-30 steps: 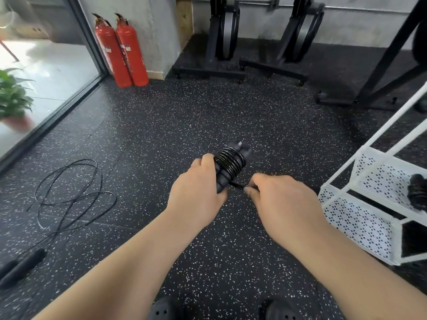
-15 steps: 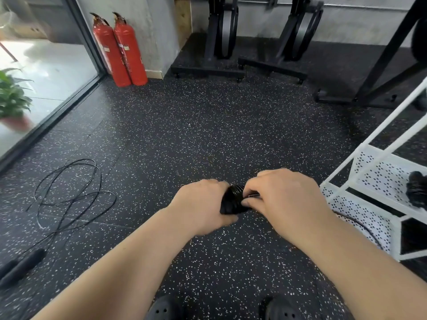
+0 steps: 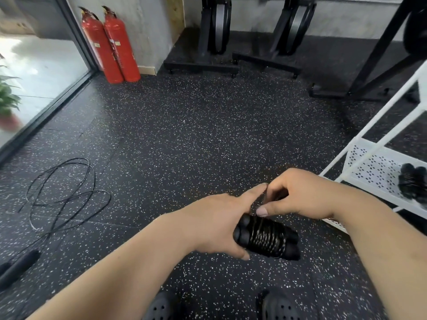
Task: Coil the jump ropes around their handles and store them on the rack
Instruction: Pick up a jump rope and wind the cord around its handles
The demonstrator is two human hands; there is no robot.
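A black jump rope bundle (image 3: 268, 240), its cord coiled round the paired handles, lies across my view low in the middle. My left hand (image 3: 217, 222) grips its left end from below, index finger stretched up. My right hand (image 3: 298, 195) hovers just above the bundle and pinches the loose cord end (image 3: 265, 199) between thumb and fingers. A second, loose jump rope (image 3: 62, 192) sprawls on the floor at the left, with its black handle (image 3: 19, 265) near the left edge. Another coiled bundle (image 3: 413, 184) sits on the white rack shelf (image 3: 369, 167) at the right.
Two red fire extinguishers (image 3: 111, 42) stand by the glass door at the back left. Black gym machine bases (image 3: 208, 63) line the far wall. A potted plant (image 3: 7, 105) shows outside at the left. My shoes (image 3: 279, 308) are at the bottom edge.
The bundle has turned from upright to lying sideways and dropped lower. My right hand moved from beside it to above it, pulling the cord end upward.
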